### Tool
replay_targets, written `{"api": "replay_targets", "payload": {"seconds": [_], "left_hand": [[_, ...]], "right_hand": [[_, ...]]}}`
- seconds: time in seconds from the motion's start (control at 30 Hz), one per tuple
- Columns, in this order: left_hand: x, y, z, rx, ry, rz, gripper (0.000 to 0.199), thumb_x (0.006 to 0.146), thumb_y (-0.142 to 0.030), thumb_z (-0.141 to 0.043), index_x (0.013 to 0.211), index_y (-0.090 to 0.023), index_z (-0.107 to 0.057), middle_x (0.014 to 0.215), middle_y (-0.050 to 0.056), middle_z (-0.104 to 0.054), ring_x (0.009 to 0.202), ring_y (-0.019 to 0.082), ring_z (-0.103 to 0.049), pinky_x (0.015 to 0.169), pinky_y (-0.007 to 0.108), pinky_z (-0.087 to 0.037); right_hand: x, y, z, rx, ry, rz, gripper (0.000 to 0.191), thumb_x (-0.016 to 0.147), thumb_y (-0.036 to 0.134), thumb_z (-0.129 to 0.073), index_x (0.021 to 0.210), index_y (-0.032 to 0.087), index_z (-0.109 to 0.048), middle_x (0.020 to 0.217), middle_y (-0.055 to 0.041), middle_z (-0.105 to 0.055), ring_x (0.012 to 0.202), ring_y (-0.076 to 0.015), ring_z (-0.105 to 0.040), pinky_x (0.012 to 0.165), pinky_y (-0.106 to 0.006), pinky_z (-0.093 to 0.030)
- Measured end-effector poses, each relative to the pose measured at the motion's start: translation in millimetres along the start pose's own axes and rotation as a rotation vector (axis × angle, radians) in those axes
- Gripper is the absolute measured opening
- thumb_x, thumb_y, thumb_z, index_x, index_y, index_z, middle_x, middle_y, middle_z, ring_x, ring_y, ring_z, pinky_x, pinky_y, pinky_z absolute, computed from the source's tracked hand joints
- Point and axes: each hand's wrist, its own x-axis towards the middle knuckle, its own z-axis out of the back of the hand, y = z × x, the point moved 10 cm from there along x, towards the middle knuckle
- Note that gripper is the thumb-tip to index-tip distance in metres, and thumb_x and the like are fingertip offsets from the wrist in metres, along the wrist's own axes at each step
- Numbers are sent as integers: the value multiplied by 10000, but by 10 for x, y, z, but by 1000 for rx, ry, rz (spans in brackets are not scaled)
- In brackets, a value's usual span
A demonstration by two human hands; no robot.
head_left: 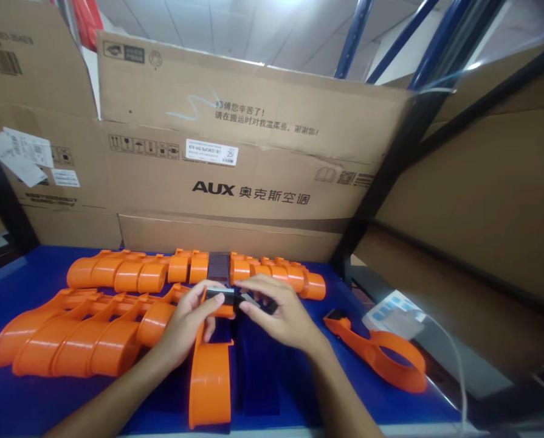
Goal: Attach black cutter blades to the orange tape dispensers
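Observation:
My left hand (190,313) is closed around the upper end of an orange plastic part (210,383) with a wide ring at its lower end. A small black block with a pale top edge (220,296) sits at that upper end, under my left thumb. My right hand (278,310) is closed beside it, thumb and fingers pinching a small black piece (248,299) close to the block. Whether the two black pieces touch, I cannot tell. Several similar orange parts (75,340) lie side by side to the left of my left hand.
Behind my hands, a second row of orange parts (151,277) has a dark strip (219,267) among them. A single orange part with a black end (397,359) lies at right on the blue tabletop (299,389). Cardboard (162,194) forms the back; a black post (376,188) and white cable (461,371) stand right.

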Motion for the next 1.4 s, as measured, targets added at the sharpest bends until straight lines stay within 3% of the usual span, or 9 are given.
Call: {"api": "replay_targets", "payload": {"seconds": [0.17, 0.33, 0.4, 0.5, 0.57, 0.63, 0.83, 1.03, 1.4], "left_hand": [[6, 18, 19, 3, -26, -3, 437, 843, -487, -705, 1170, -216, -603, 772, -21, -642, 357, 53, -471, 355, 197, -301], [17, 26, 46, -14, -60, 4, 454, 838, -485, -711, 1183, -211, -602, 701, -34, -628, 352, 64, -471, 365, 198, -325], [23, 29, 77, -42, -88, 15, 462, 830, -491, -715, 1170, -197, -609, 690, -20, -648, 350, 71, -474, 367, 201, -324], [22, 18, 136, -90, -142, 24, 452, 832, -497, -707, 1136, -175, -621, 673, 9, -678, 347, 78, -473, 372, 205, -312], [17, -4, 155, -116, -160, 19, 423, 836, -491, -702, 1103, -173, -627, 654, 11, -680, 355, 83, -481, 382, 205, -318], [14, -23, 161, -130, -165, 12, 394, 835, -482, -705, 1072, -176, -629, 641, 6, -674, 365, 85, -489, 389, 203, -324], [29, -14, 174, -130, -166, 25, 423, 824, -472, -719, 1108, -171, -631, 779, 60, -741, 373, 80, -497, 384, 211, -324], [24, 9, 175, -156, -175, 34, 457, 811, -481, -732, 1130, -177, -614, 787, 64, -749, 376, 80, -494, 381, 207, -323], [27, 3, 159, -132, -160, 26, 471, 829, -475, -714, 1161, -163, -599, 846, 99, -760, 386, 74, -485, 376, 204, -313]], "right_hand": [[24, 80, -162, 24, 62, 37, 343, 961, 307, -638, 1301, 268, -668, 1062, -65, -683, 920, -187, -656, 788, -307, -548], [22, 70, -138, -15, 25, 32, 247, 958, 274, -617, 1187, 240, -702, 1021, -60, -705, 855, -181, -654, 751, -299, -542], [10, 14, -44, -54, -38, 10, 220, 941, 270, -619, 1141, 236, -705, 962, -50, -712, 794, -180, -648, 710, -296, -536], [-42, -167, 230, -150, -240, -92, 201, 911, 280, -630, 1089, 223, -705, 917, -52, -718, 747, -191, -645, 664, -303, -521], [-95, -293, 394, -222, -360, -171, 207, 894, 283, -628, 1076, 219, -703, 968, -64, -731, 785, -209, -659, 690, -320, -520], [-123, -400, 459, -291, -391, -242, 223, 870, 270, -625, 1073, 220, -702, 1029, -67, -740, 835, -223, -666, 738, -341, -517], [-122, -641, 262, -346, -183, -411, 172, 838, 274, -618, 981, 221, -698, 923, -34, -741, 799, -214, -660, 698, -310, -481], [-140, -716, 86, -289, -53, -444, 120, 856, 280, -618, 819, 192, -691, 714, -19, -701, 634, -182, -627, 565, -260, -419], [-163, -651, 52, -362, 8, -451, 261, 910, 272, -595, 668, 208, -667, 552, -2, -635, 490, -164, -561, 477, -251, -291]]}}
